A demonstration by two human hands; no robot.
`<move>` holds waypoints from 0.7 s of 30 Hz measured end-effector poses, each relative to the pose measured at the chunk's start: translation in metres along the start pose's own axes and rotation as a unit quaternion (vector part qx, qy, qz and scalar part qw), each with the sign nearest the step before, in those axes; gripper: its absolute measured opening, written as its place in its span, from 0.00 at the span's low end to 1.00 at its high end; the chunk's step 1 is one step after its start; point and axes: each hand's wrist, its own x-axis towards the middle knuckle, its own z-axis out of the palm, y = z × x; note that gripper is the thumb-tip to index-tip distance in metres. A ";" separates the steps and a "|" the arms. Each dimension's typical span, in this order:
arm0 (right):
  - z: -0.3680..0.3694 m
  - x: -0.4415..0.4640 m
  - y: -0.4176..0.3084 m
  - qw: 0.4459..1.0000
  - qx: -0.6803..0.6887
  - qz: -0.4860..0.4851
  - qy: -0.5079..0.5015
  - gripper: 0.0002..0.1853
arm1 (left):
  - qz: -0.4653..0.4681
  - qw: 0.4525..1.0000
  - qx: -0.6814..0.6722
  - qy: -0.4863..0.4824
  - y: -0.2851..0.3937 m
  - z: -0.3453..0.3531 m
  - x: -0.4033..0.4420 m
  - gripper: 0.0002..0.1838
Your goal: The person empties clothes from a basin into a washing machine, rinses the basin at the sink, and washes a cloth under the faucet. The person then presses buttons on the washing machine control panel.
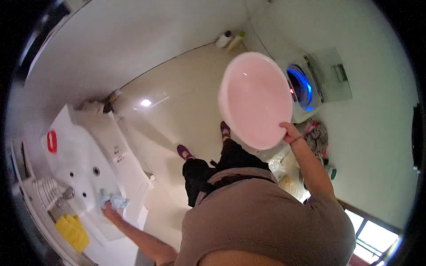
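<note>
At two o'clock of the view, the wide, round pink plastic-looking basin (255, 97) seems light and rather stiff, perhaps slippery if wet; its rim offers the best hold, where the right hand (290, 133) pinches it. At eight o'clock, the left hand (108, 210) touches a soft-looking pale blue cloth (118, 201) at the glossy white sink (80, 146); whether its fingers grip, I cannot tell.
</note>
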 end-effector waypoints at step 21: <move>-0.249 -0.097 -0.172 0.912 0.132 -0.304 0.244 0.25 | -0.206 0.694 0.055 -0.688 0.012 0.822 -0.442 0.41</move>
